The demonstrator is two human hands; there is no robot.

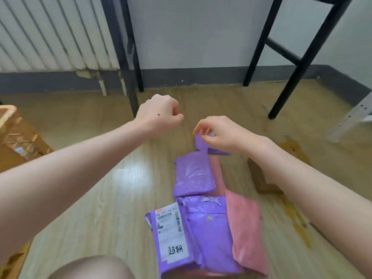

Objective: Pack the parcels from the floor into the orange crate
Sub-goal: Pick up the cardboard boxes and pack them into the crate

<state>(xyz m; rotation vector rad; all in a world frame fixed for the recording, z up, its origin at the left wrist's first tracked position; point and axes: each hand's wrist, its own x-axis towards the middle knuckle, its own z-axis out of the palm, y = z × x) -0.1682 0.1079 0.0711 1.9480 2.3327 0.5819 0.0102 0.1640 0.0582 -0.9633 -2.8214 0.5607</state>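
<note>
Several soft parcels lie in a row on the wooden floor. Nearest me is a large purple parcel with a white label, and a pink parcel lies along its right side. Beyond them sits a smaller purple parcel. My right hand hovers over the far end of the row and pinches the edge of a small purple parcel, mostly hidden beneath it. My left hand hangs above the floor to the left, fingers curled into a loose fist holding nothing. The orange crate shows at the left edge.
A brown cardboard box lies right of the parcels, partly behind my right arm. Black table legs stand behind and to the right, another black leg behind my left hand. A radiator lines the left wall. My knee is at the bottom.
</note>
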